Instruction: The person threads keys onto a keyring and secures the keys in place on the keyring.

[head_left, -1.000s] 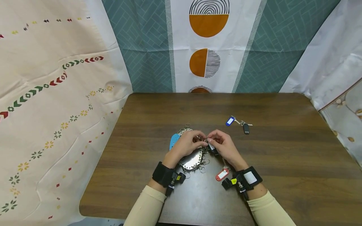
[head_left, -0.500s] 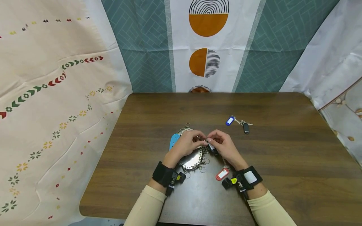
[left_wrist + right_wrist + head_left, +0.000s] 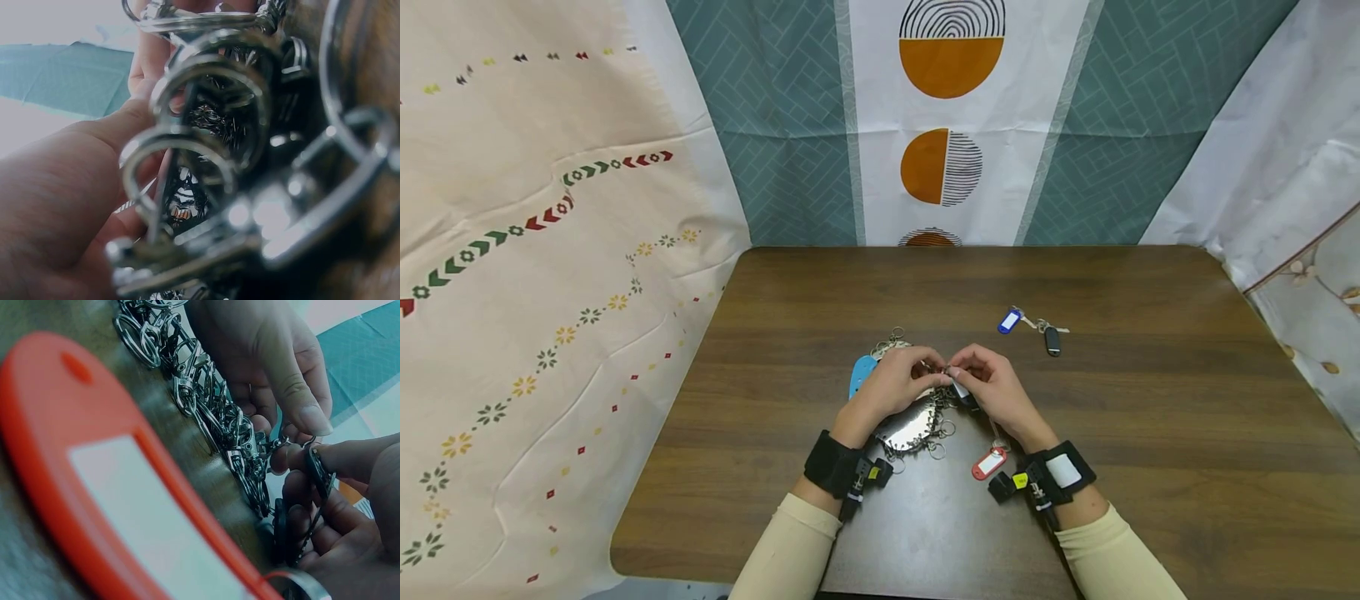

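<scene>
Over a round shiny metal plate point(image 3: 910, 427) hung with rings and swivel clips, my two hands meet fingertip to fingertip. My left hand point(image 3: 897, 382) pinches a small metal clip point(image 3: 278, 444) at the rim, between thumb and index finger. With its fingertips, my right hand point(image 3: 996, 392) holds a key ring point(image 3: 309, 442) right at that clip. From this ring hang a black key tag point(image 3: 964, 395) with a white label and a key. In the left wrist view, blurred metal rings point(image 3: 209, 72) cover much of the left fingertips.
A red key tag point(image 3: 990, 463) lies beside the right wrist. Farther back on the wooden table point(image 3: 1150, 375) are a blue key tag point(image 3: 1011, 322), a black key tag point(image 3: 1052, 341) and their keys. A light blue piece point(image 3: 861, 372) shows at the plate's left.
</scene>
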The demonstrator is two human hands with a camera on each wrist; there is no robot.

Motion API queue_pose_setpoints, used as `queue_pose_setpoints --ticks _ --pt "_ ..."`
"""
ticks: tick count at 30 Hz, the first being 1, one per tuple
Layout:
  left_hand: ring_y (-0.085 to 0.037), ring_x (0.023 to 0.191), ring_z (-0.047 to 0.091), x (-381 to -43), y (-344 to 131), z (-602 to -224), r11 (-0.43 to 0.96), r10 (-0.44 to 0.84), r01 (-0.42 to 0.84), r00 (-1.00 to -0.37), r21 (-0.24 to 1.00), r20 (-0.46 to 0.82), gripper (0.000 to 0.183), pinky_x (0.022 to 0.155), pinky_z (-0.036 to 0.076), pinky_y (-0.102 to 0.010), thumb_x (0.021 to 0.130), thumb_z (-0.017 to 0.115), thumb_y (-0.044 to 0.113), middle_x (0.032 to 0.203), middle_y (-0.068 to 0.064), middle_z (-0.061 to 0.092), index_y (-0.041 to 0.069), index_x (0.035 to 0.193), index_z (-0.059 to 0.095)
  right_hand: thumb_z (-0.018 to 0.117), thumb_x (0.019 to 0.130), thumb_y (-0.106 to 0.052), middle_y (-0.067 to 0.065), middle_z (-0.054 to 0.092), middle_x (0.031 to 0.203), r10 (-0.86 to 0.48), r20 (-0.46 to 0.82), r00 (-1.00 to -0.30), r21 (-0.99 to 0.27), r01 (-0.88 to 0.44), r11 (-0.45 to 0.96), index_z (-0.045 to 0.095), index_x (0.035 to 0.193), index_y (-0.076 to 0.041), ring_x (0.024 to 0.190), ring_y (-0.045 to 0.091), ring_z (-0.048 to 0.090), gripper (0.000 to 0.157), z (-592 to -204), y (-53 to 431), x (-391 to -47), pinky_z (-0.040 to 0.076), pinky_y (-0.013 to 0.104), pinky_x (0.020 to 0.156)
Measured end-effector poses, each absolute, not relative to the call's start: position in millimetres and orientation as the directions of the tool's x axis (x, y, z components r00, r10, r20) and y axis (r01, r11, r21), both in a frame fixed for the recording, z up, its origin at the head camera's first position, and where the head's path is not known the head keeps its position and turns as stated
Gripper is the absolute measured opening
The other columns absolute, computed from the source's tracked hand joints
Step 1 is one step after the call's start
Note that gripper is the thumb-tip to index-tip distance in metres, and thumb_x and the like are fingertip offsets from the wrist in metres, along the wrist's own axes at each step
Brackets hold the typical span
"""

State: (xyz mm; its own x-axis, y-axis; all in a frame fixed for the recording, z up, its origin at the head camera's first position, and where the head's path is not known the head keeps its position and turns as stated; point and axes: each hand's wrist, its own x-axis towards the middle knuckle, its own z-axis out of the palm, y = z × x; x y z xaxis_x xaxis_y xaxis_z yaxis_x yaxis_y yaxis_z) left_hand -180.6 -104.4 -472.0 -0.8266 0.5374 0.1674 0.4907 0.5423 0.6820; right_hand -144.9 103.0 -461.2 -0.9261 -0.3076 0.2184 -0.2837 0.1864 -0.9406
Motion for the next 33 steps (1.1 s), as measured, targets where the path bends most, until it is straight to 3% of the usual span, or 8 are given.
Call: queue_pose_setpoints --ticks 11,33 --pt "-0.004 0.076 0.062 -179.2 -103.3 -472.5 0.542 0.530 0.467 -0.835 0.699 0.146 0.025 0.064 0.053 -0.024 0.093 0.076 0.033 0.097 0.007 0.070 0.022 0.115 0.071 0.060 0.100 0.005 0.032 0.067 0.097 -0.294 0.224 -0.929 -0.947 -0.279 0.161 0.063 0.108 0.010 0.075 0.021 0.059 0.010 -462.2 103.3 -144.4 0.045 0.022 0.064" --pt "-0.004 0.077 0.063 -180.0 -103.4 -474.4 0.552 0.521 0.464 -0.841 0.693 0.147 0.024 0.067 0.054 -0.025 0.092 0.075 0.036 0.097 0.005 0.072 0.021 0.111 0.072 0.060 0.101 0.004 0.030 0.068 0.097 -0.306 0.213 -0.928 -0.939 -0.281 0.197 0.064 0.109 0.009 0.075 0.026 0.056 0.011 -462.7 103.4 -144.5 0.043 0.023 0.064"
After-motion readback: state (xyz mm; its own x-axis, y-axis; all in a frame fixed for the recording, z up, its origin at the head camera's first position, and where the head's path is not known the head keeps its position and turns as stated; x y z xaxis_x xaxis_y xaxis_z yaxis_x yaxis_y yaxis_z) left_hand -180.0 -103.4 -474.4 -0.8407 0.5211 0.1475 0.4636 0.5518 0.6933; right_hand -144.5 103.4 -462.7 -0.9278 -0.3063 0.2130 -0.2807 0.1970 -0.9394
